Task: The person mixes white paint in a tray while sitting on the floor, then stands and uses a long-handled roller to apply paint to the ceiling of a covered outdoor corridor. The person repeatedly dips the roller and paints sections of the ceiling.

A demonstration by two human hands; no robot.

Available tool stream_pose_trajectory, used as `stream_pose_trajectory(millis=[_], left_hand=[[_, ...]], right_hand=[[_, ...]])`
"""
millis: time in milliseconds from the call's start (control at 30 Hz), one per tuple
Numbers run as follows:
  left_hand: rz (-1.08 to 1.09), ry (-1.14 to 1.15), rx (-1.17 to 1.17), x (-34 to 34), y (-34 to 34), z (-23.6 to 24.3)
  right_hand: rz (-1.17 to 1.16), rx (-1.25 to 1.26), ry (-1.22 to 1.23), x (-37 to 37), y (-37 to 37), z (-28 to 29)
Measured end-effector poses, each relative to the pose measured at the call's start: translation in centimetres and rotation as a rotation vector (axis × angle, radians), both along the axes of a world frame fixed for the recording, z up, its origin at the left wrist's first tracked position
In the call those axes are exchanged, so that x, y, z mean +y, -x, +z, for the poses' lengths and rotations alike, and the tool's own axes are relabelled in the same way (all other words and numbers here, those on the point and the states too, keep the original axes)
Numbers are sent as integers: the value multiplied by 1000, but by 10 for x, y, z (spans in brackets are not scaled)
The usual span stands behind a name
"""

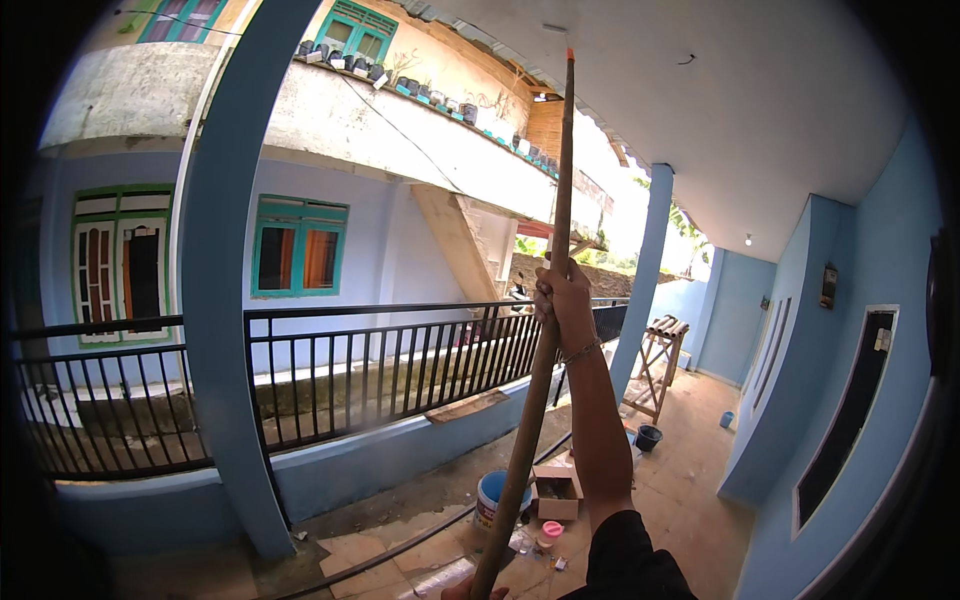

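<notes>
A long brown wooden pole [535, 400] with an orange tip rises from the lower edge toward the white ceiling [780, 110]. My right hand [563, 292] is wrapped around it at about mid-length, a chain bracelet on the wrist and a dark sleeve farther down the arm. Low at the picture's edge, my left hand [460, 591] grips the pole's lower part; most of that hand is cut off. The orange tip shows close to a small pale fitting [553, 28] on the ceiling. Whether the tip touches the ceiling, I cannot tell.
A black railing [390, 375] on a low blue wall runs along the left, with a blue pillar [222, 300]. On the tiled floor are a paint bucket [490, 498], a cardboard box [557, 505], a pink-lidded jar [549, 533] and a dark bucket [649, 437]. Farther back stands a wooden trestle [655, 370].
</notes>
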State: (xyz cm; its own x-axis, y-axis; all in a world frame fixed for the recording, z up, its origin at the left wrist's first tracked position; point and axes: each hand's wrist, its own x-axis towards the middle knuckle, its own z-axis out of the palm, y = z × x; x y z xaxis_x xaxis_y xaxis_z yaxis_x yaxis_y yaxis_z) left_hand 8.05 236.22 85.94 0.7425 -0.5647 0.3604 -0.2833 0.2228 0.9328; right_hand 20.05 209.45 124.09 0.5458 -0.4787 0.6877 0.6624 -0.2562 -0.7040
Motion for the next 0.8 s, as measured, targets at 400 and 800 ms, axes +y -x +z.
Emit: stream_pose_trajectory(millis=[400,800], left_hand=[[25,-48,-97,-145,-110,79],[67,90,-90,-52,-99,50]], right_hand=[[86,10,-8,-165,-128,87],[97,2,-72,-64,-107,28]])
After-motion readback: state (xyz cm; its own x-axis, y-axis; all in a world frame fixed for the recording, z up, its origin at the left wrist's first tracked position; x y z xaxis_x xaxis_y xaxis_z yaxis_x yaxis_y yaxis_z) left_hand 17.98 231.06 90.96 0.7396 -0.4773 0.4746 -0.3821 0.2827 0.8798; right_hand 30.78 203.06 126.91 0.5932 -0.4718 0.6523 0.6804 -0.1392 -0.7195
